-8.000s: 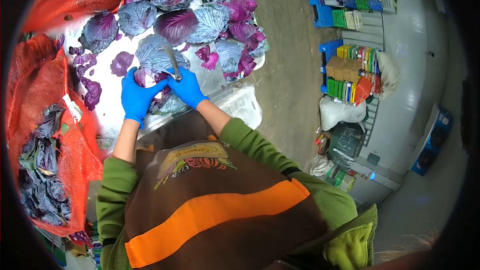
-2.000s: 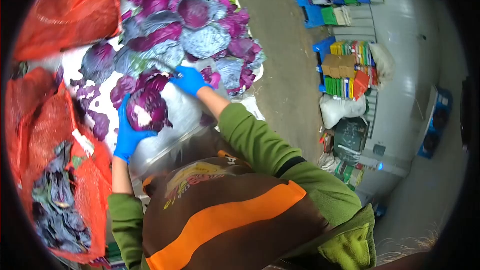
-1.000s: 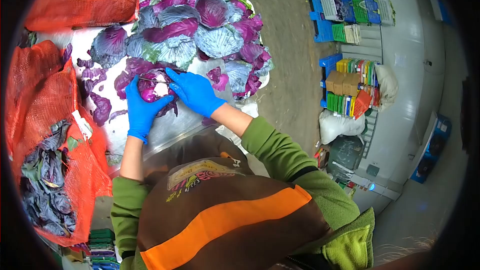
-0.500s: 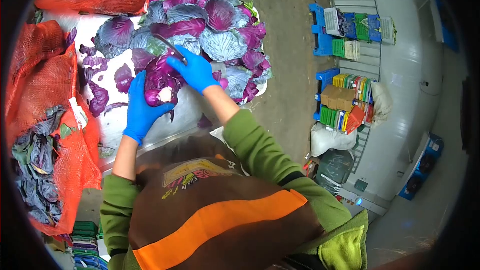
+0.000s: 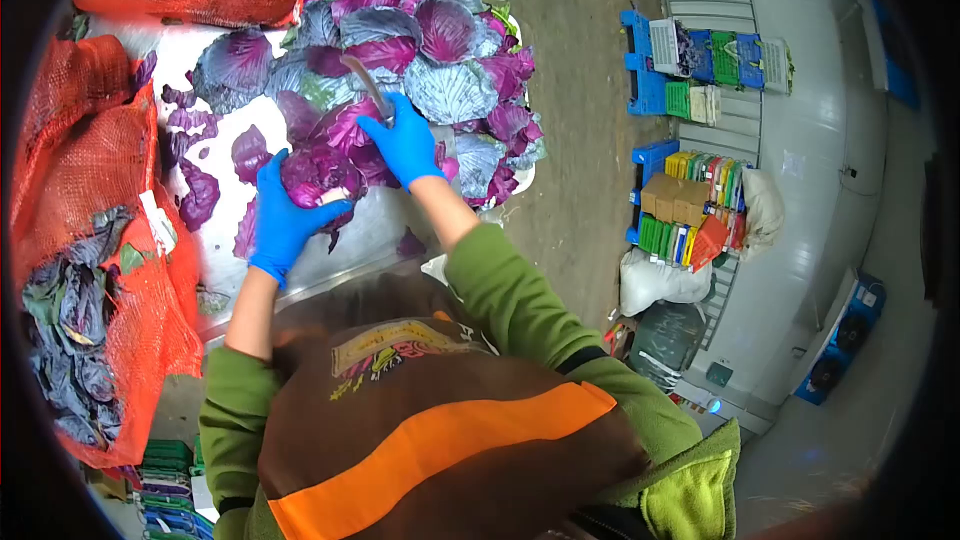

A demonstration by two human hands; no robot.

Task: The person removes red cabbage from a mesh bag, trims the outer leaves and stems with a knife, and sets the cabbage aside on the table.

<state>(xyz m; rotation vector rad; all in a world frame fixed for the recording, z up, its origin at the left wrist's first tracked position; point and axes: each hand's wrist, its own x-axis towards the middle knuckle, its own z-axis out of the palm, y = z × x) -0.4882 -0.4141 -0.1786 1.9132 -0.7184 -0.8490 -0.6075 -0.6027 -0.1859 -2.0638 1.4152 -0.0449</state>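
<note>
While the red cabbage (image 5: 314,173) sits left of the frame's centre, the left hand (image 5: 280,225) grips its side, seemingly to steady it; the right hand (image 5: 406,145) grips a knife (image 5: 366,82), blade angled up-frame, probably freeing fingertips for a purple leaf (image 5: 348,126). Loose leaves (image 5: 450,88) crowd upper centre; bare table (image 5: 382,225) gives room below, and red sacks (image 5: 80,160) hem the left.

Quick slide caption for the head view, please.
Blue-gloved left hand holding a purple cabbage, right hand gripping a knife, with loose leaves across the metal table.
</note>
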